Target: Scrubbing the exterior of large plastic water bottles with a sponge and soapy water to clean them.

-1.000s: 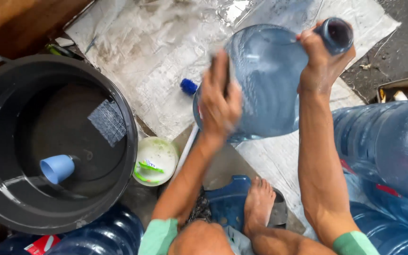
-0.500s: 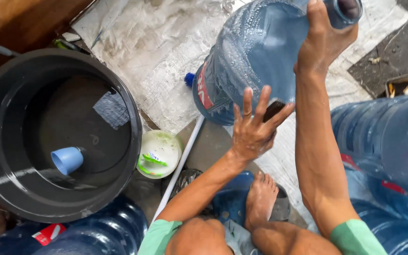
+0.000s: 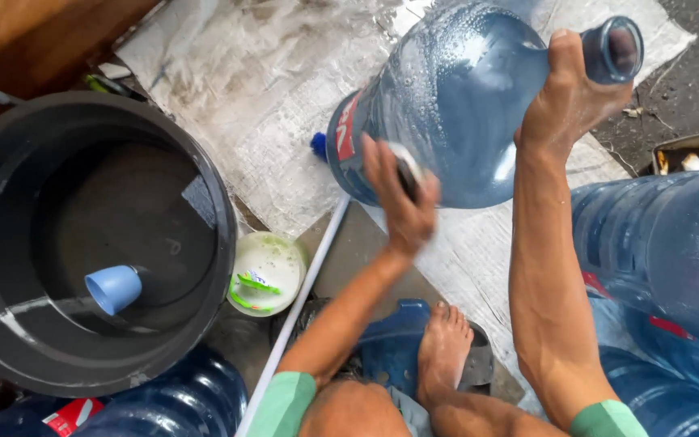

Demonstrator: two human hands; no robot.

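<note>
Since the earlier frame, the left hand [image 3: 402, 202] is brought back, clasping a dark pad, onto the wet jug [image 3: 446, 105], upper centre, gripped at its neck by the right hand [image 3: 564, 101], scrubbing apparently unfinished.

A crumpled grey tarp [image 3: 260, 89] covers the wet ground beside a big black water-filled tub [image 3: 10, 340], with wooden boards [image 3: 18, 32] top left.

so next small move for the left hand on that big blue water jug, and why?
Probably sweep the left hand on along the wet side of the big translucent blue plastic water jug. It holds a small dark object against the wall, while the right hand grips the neck, keeping the jug tilted.
</note>
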